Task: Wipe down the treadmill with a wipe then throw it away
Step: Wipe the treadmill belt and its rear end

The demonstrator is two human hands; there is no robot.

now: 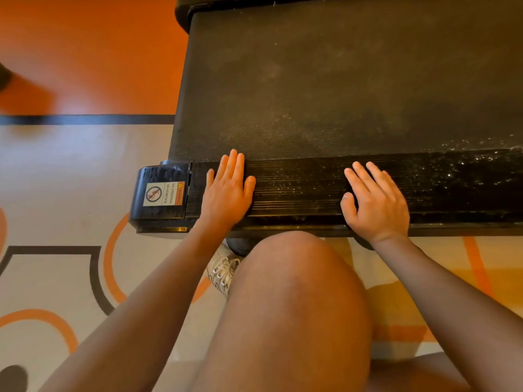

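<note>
With no wipe in view, we rest our left hand and right hand flat, open and empty, on the treadmill side rail across mid-frame; a wipe, likely limp and light, should bunch under our fingers.

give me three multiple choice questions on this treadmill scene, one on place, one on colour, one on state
1. Where do both hands rest?
A. on the side rail
B. on the floor
C. on the knee

2. What colour is the floor beyond the black stripe?
A. blue
B. orange
C. green

3. What do the hands hold?
A. a spray bottle
B. a towel
C. no visible object

Answers:
1 A: left hand and right hand lie flat on the ridged side rail beside the belt.
2 B: the floor there is orange.
3 C: fingers are spread, palms down, no wipe in view.
</note>
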